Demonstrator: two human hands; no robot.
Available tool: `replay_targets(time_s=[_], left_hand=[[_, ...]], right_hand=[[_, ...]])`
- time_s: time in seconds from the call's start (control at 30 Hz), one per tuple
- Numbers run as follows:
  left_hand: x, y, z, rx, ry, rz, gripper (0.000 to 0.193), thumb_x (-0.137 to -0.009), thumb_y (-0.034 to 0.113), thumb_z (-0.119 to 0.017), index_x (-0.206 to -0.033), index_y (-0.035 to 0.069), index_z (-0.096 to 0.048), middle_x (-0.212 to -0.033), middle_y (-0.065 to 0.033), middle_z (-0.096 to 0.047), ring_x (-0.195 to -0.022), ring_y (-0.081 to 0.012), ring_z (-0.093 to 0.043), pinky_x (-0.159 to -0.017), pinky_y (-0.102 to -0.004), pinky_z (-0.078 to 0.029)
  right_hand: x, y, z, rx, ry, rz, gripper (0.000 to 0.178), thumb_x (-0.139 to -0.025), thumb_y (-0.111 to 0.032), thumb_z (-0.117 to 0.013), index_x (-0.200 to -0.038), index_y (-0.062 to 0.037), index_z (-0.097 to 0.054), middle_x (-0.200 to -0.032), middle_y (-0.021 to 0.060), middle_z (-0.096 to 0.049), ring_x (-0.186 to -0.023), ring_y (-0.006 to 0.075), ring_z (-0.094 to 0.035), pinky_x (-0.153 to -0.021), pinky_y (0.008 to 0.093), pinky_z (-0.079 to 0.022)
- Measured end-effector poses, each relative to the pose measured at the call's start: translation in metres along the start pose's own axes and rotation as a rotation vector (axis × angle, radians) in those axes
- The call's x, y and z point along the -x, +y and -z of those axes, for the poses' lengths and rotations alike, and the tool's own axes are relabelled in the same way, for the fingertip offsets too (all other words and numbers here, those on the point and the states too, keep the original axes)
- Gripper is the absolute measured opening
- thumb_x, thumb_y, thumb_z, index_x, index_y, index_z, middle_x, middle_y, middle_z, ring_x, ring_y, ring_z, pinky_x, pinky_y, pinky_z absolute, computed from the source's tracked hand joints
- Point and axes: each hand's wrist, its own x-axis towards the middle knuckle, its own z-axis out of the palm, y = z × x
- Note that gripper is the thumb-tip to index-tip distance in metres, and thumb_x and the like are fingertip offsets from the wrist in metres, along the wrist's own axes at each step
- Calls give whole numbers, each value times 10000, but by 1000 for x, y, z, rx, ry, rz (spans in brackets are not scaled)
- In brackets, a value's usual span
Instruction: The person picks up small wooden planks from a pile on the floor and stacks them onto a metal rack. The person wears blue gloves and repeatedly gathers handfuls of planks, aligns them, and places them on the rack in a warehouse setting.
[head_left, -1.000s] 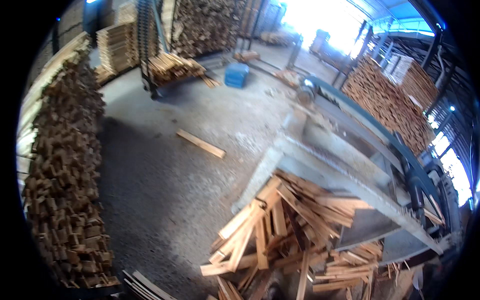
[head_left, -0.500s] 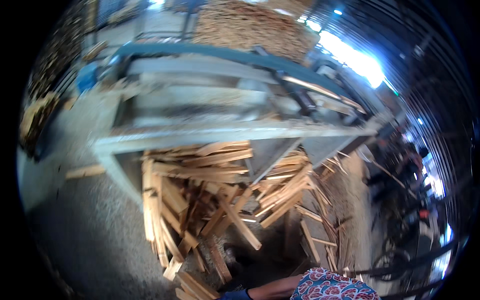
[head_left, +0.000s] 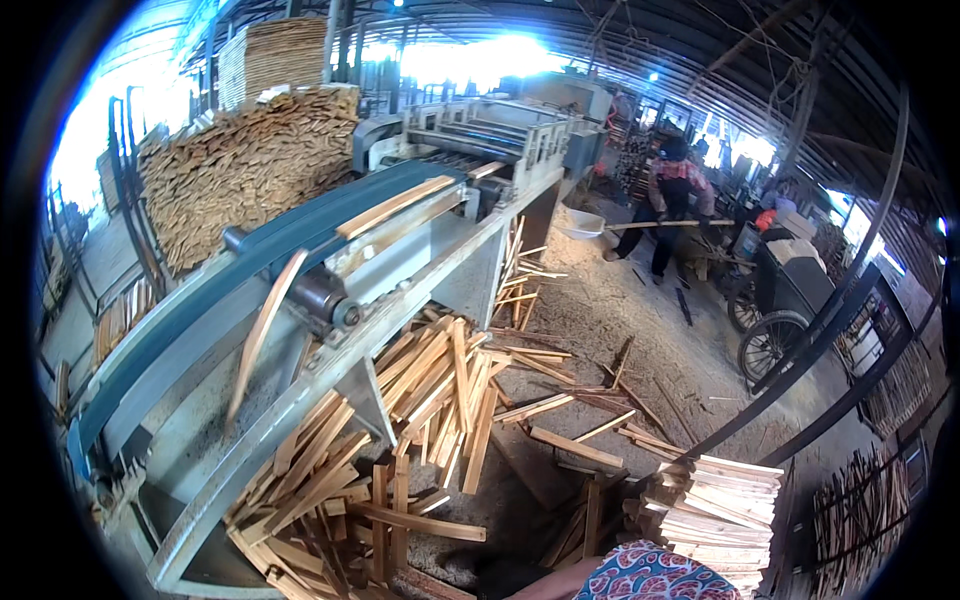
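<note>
Neither my left hand nor my right hand shows. Only a bare forearm (head_left: 558, 582) and a patterned blue, red and white sleeve (head_left: 655, 572) come in at the lower edge, and the hand at its end is cut off. Just beyond it lies a heap of loose wooden slats (head_left: 440, 375), spilled below a long machine frame. A neat stack of pale slats (head_left: 722, 515) stands right of the sleeve. On the machine's blue-green conveyor belt (head_left: 270, 225) rests a wooden strip (head_left: 395, 205); a thin curved strip (head_left: 262, 330) hangs over its near side.
A roller machine (head_left: 465, 140) stands at the belt's far end. Behind it on the left rises a large stacked wood pile (head_left: 250, 165). To the right, a person (head_left: 675, 200) holds a long-handled shovel (head_left: 660, 225) near a wheeled cart (head_left: 790, 285). Dark metal bars (head_left: 825, 345) cross the right side.
My view has swung right and up, showing the belt's length, the person and the slat stack. A dark-gloved hand, partly visible at the lower edge before, is out of sight now.
</note>
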Motion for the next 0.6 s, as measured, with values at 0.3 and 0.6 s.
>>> replay_targets(time_s=[0.3, 0.6], left_hand=[[41, -25, 16, 315, 69, -129, 470, -914, 312, -556, -1309, 87, -439, -1171, -99, -550, -1018, -166, -562, -877, -305, -473], [95, -26, 103, 336, 597, -681, 720, -855, 179, -655, -1435, 104, -234, -1256, -81, -486, -1089, -166, -496, -920, -293, -437]], right_hand=[[31, -34, -6, -52, -15, -132, 334, -884, -287, -608, -1132, -66, -574, -1023, 40, -612, -893, 140, -581, -845, 280, -467], [-13, -80, -121, 649, -304, 96, 649, -845, -105, -560, -1410, -29, -248, -1131, 68, -551, -983, 120, -550, -884, 243, -444]])
